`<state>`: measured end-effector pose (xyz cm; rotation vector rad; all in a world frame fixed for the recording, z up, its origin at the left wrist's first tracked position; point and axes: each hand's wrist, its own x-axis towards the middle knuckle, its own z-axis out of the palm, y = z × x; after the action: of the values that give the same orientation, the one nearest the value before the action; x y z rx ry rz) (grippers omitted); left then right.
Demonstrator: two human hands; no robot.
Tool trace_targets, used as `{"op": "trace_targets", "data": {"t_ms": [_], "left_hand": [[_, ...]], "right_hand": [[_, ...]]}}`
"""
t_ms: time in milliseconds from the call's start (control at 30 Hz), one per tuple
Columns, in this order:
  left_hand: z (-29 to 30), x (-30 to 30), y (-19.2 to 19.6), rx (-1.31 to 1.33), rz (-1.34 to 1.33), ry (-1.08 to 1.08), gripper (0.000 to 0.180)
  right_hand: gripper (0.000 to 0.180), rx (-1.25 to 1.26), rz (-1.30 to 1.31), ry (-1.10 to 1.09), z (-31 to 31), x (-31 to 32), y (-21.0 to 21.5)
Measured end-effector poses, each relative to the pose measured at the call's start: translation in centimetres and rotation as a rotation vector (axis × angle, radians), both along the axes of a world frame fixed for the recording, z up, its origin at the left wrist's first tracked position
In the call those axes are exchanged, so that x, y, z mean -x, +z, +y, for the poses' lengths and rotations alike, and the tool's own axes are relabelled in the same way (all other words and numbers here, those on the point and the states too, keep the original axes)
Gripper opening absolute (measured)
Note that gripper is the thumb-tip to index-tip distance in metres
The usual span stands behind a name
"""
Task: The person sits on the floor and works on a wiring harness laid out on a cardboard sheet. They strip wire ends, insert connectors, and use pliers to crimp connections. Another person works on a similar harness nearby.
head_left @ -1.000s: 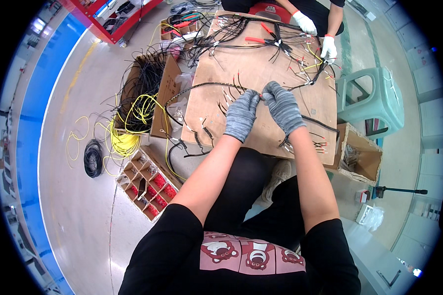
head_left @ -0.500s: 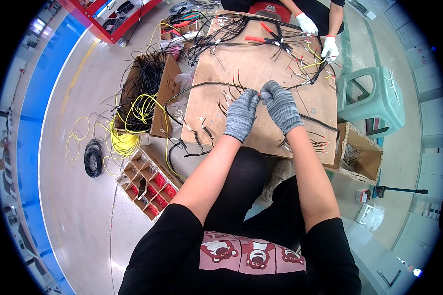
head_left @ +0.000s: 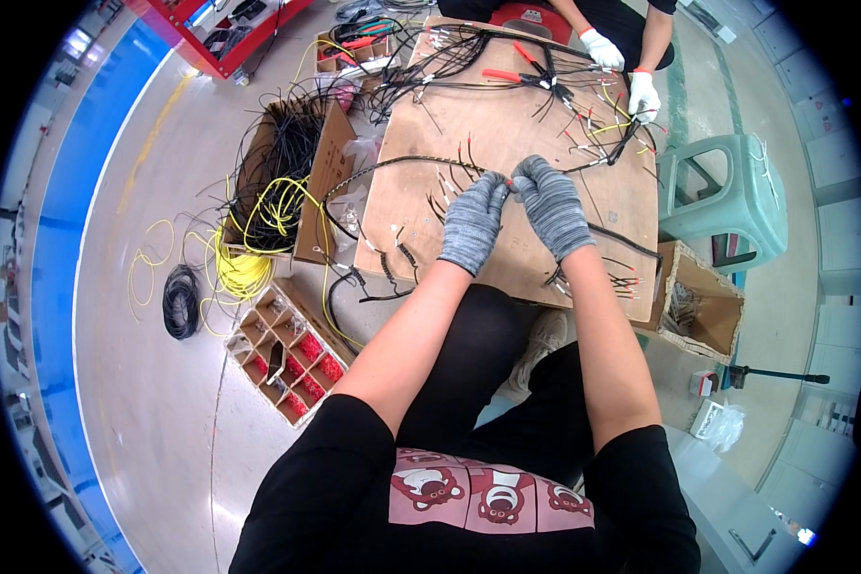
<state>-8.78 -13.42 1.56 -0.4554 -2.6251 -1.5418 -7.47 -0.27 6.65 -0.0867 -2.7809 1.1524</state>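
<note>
Both my hands, in grey knitted gloves, meet over the wooden board (head_left: 469,120) in front of me. My left hand (head_left: 474,223) is closed, thumb and fingers pinched on a wire of a black wire harness (head_left: 421,158) that curves in from the left. Close against it, my right hand (head_left: 553,207) is pinched at the same spot. A small red piece (head_left: 511,182) shows between the fingertips; its exact kind is too small to make out. Loose black wire ends with red tips stick up beside my left hand. More of the harness emerges to the right of my right hand.
Across the board, a co-worker's white-gloved hands (head_left: 644,98) handle wires. Red-handled pliers (head_left: 500,75) lie at the far side. A divided cardboard tray (head_left: 242,346) with red pieces and a box of black wires (head_left: 329,206) stand left; a green stool (head_left: 748,177) stands right.
My hands stay pinched together at nearly the same place, with only slight finger motion. The whole view has shifted a little; the co-worker's hands hold about the same position.
</note>
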Motion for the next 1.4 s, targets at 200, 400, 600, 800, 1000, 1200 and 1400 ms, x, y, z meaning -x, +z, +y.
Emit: {"op": "trace_targets", "data": {"t_ms": [200,400,600,800,1000,1200,1400], "left_hand": [[0.0,0.0,0.2,-0.010,0.006,0.007,0.024],[0.1,0.0,0.0,-0.004,0.010,0.012,0.024],[0.1,-0.1,0.2,-0.012,0.025,0.010,0.024],[0.0,0.0,-0.1,0.004,0.027,0.012,0.023],[0.0,-0.4,1.3,-0.039,-0.139,-0.007,0.023],[-0.3,-0.2,0.2,0.116,-0.143,0.011,0.021],[-0.1,-0.2,0.0,0.091,-0.105,0.010,0.021]], "right_hand": [[0.008,0.022,-0.002,-0.003,-0.1,0.1,0.1],[0.012,0.018,0.001,-0.006,0.1,0.1,-0.3],[0.012,-0.004,-0.001,0.000,0.0,0.1,-0.1],[0.013,-0.166,-0.005,0.012,-0.5,-0.1,0.8],[0.013,-0.385,-0.014,0.048,-0.4,0.2,0.5],[0.013,-0.396,0.055,0.090,-0.1,0.3,0.5],[0.010,-0.321,0.090,0.092,-0.1,0.2,0.7]]}}
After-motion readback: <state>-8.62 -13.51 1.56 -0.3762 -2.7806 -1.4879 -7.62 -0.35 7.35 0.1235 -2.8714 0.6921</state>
